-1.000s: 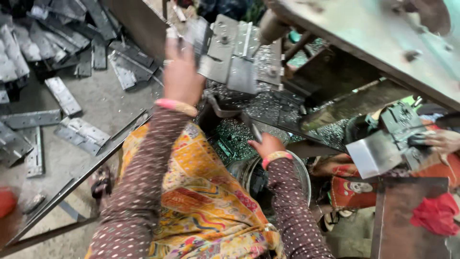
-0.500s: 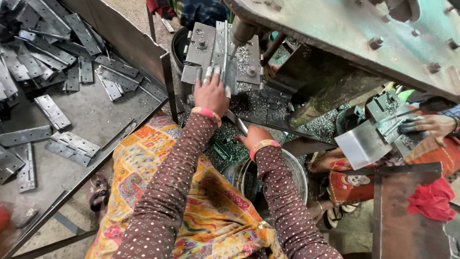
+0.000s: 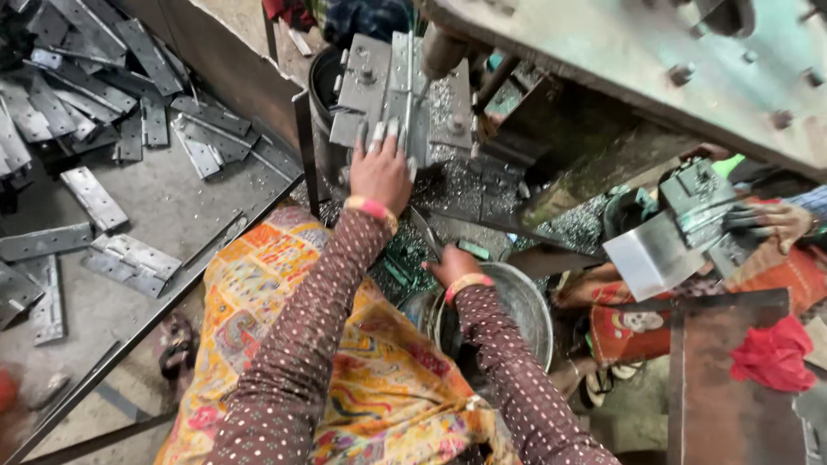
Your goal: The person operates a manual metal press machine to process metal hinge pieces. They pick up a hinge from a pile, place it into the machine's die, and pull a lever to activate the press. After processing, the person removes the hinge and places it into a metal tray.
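- Loose hinge plates (image 3: 95, 198) lie scattered on the floor (image 3: 185, 202) at far left.
- The left hand (image 3: 379, 172) rests flat, fingers spread, on a grey metal plate (image 3: 405, 99) set on the press (image 3: 620, 60); it grips nothing.
- Metal shavings (image 3: 461, 185) cover the bed just beside that hand.
- The right hand (image 3: 450, 265) is closed around a thin metal piece (image 3: 426, 234) above a steel bowl (image 3: 525, 301).
- At far right another person's hand (image 3: 775, 224) holds a hinge (image 3: 672, 237).

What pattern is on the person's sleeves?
Brown with small pale dots, clearest on the left sleeve in the head view.
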